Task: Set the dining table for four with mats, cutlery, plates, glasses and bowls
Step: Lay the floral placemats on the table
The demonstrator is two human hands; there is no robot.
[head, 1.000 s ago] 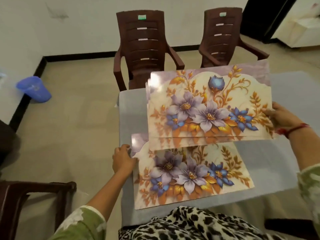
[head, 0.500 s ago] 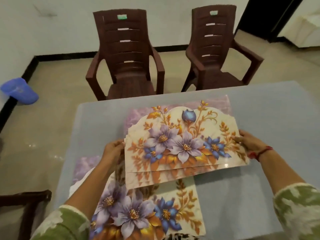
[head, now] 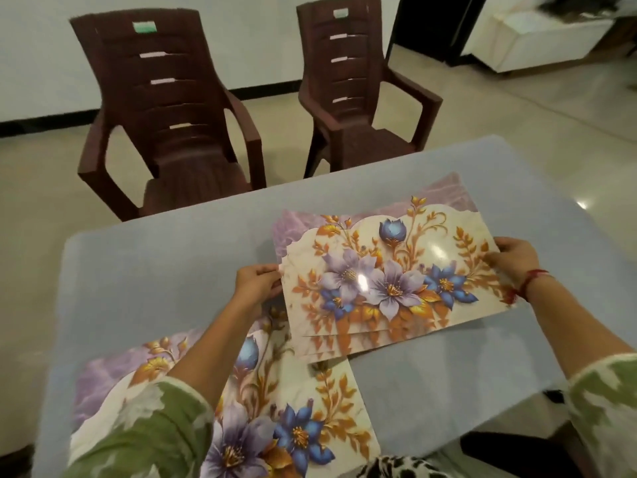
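Your left hand (head: pixel 256 282) and right hand (head: pixel 513 257) pinch the glossy floral mat stack (head: pixel 389 281); slide 1 squarely onto the grey desk (head: pixel 155 270) beyond them.

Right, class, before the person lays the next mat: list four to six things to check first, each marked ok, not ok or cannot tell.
1. Left hand grips the stack at its left edge: ok.
2. Right hand grips its right edge: ok.
3. One mat lies flat at the near left of the table: ok.
4. Bare table in front of the chairs for the next mat: ok.
5. Stack holds three mats for the places left: cannot tell; the fanned edges are hard to count.
6. Stack clear of the laid mat: not ok; its near corner overlaps it in this view.
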